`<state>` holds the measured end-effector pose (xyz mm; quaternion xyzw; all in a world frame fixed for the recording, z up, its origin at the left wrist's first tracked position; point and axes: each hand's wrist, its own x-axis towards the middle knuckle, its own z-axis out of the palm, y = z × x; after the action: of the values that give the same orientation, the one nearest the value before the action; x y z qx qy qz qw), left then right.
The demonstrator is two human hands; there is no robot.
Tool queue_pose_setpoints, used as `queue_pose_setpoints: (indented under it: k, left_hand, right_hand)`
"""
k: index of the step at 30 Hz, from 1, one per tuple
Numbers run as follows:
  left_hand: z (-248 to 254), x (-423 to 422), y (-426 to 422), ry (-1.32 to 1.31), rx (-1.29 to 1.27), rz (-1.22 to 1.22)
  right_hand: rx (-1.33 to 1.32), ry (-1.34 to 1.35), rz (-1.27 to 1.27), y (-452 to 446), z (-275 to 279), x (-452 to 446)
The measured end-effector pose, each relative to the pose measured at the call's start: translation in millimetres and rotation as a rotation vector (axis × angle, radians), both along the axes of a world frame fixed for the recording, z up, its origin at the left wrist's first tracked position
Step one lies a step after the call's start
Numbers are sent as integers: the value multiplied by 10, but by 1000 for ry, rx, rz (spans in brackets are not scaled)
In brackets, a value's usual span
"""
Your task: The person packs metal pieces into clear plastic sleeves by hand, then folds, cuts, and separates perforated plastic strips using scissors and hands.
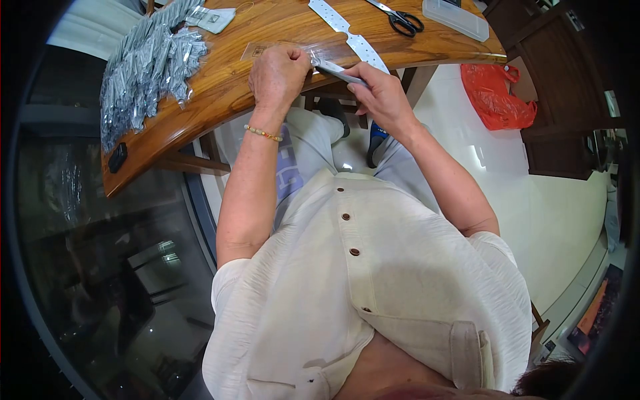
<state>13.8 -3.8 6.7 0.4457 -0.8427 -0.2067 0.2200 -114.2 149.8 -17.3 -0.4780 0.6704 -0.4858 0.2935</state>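
Head view: at upper ctr, R grip (387, 97) was wrapped round a slim grey tool (345, 75), its tip angled up-left to a bit of clear film (315, 60). L grip (279, 75) was bunched narrow, apparently pinching that film, by the near edge of the wooden counter (280, 23).

Risks: tool tip sat right by the L fingertips, so a slip of R grip could've nicked a finger, or torn the film if it was as thin as it looked. Work was at the edge w/ legs & floor below, so a small pc. let go might've dropped. Silver packets (150, 73), upper L, were heaped nr. the edge; an elbow knock could've sent some off. Dotted white strip (363, 49) ran close behind R grip, so prob. easy to nudge.

Hard to see: L hand's back hid most of its fingertips & whatever was under the palm. Tool type unclear: tweezers or cutter, couldn't tell. Film's outline was lost in glare. Packet contents n/a at this res. Strip, scissors (404, 24) & clear plastic case (455, 20) were cut off at the top.
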Motion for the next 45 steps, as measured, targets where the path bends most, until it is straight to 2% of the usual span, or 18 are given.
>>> queue_pose_setpoints:
  k: [3, 6, 9, 16, 26, 28, 34, 37, 40, 41, 44, 45]
  left_hand:
    - [-13, 5, 13, 0, -50, -30]
    - [-32, -2, 53, 4, -126, -62]
    - [4, -48, 134, -32, -177, -77]
    - [2, -128, 147, -15, -437, -208]
    - [33, -191, 249, 2, -450, -350]
    - [70, -180, 301, 17, -419, -393]
    - [25, -143, 267, 259, -619, -459]
    - [31, 86, 500, 437, -288, -288]
    - [-68, 315, 612, 872, 699, -65]
    - [-72, 364, 589, 925, 920, -54]
    - [-171, 343, 467, 1151, 1249, -216]
    - [-58, 211, 500, 1308, 1373, -241]
  right_hand:
    - [-350, 740, 6, -72, -65, -100]
    - [-159, 929, 60, -36, 92, -113]
    - [-87, 1078, 130, -34, 211, -150]
    - [-144, 1251, 253, -20, 327, -221]
    - [-147, 1290, 264, 5, 342, -245]
    - [-148, 1274, 252, 0, 325, -256]
    - [-240, 1117, 134, -70, 186, -231]
    - [-284, 969, -6, -94, 73, -183]
    - [-334, 809, -85, -59, 2, -31]
    - [-371, 774, -73, -57, 1, 22]
    - [-391, 721, -25, -13, 96, 200]
    - [-369, 705, -1, 4, 104, 266]
